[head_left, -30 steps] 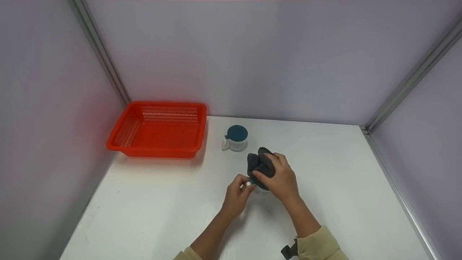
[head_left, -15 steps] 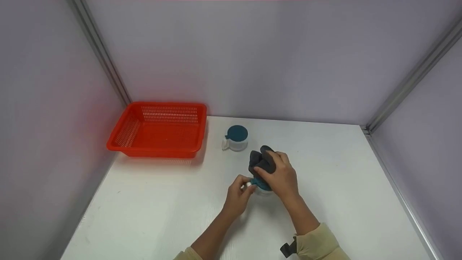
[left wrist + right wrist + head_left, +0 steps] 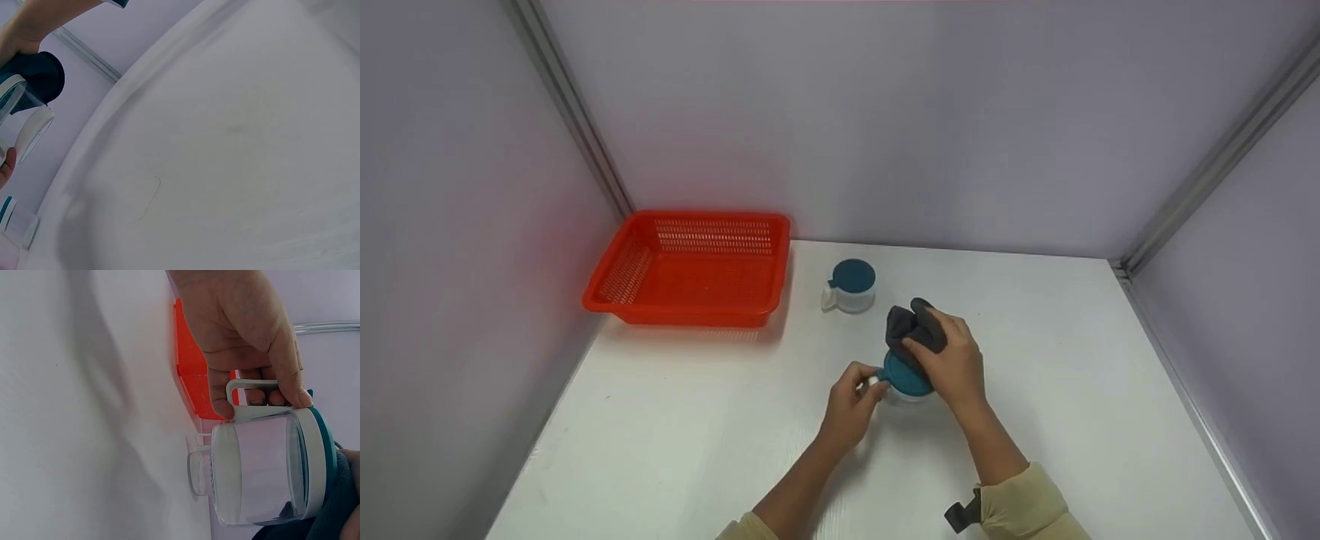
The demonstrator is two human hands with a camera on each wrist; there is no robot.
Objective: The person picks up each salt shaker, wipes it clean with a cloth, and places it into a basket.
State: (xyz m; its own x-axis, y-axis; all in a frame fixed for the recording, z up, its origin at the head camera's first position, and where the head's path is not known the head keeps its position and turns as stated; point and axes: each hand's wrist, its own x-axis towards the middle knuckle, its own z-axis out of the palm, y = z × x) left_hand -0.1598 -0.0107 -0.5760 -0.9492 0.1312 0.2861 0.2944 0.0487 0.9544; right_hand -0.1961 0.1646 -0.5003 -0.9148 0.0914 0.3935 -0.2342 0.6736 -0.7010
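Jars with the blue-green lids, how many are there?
2. The near jar is in the left hand, beneath the dark cloth in the right hand. The far jar stands farther back on the white table, right of the red basket.

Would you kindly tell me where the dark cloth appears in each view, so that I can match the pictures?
Head: the dark cloth, in the right hand, right of centre and below it.
Left wrist: the dark cloth, upper left, near the edge.
Right wrist: the dark cloth, lower right corner, by the teal lid.
Shared landmark: the clear jar that the left hand holds by its handle.
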